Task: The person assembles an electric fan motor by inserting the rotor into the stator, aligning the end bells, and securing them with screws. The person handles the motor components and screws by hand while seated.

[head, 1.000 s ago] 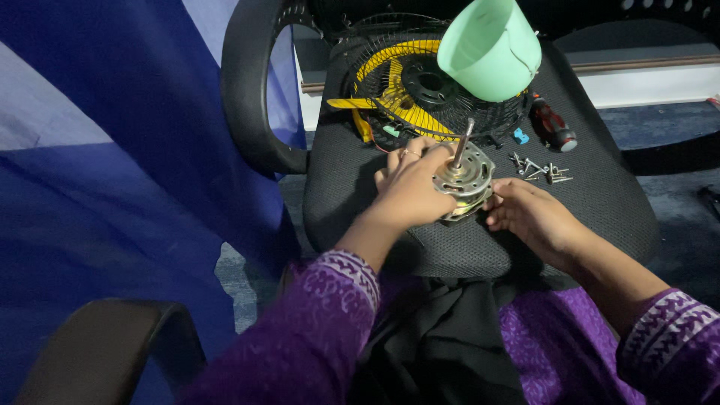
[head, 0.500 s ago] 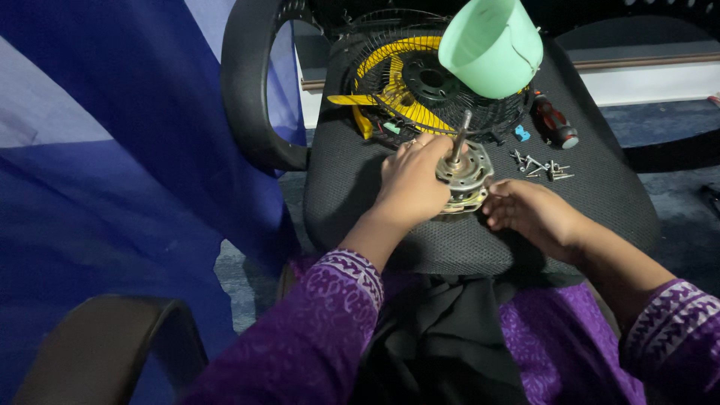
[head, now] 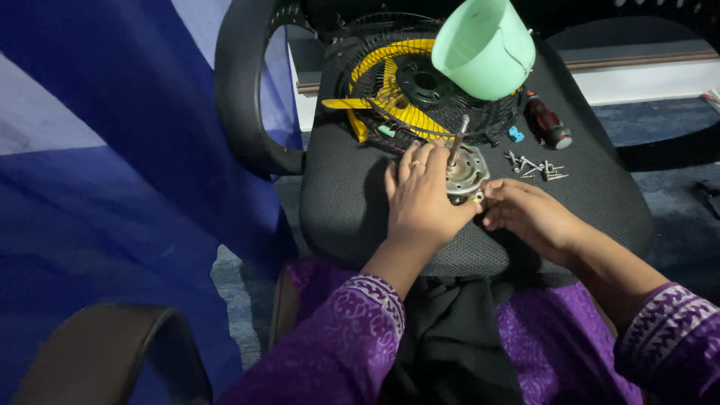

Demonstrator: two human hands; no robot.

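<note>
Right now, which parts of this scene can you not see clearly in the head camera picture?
- Lower half of the metal motor: covered by the left hand and right hand.
- Right fingertips: tucked under the hand, so the grip is unclear.
- Fan grille: its right part is hidden behind the green cup.
- Screws: too small to count.
- Screwdriver: its tip is not visible.

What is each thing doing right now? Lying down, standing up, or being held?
Fan motor: on the chair seat, shaft pointing up, held by both hands.
Left hand: resting against the motor.
Right hand: fingertips at the motor's edge.
Screws: loose, scattered.
Screwdriver: lying flat.
Green cup: tipped over.
</note>
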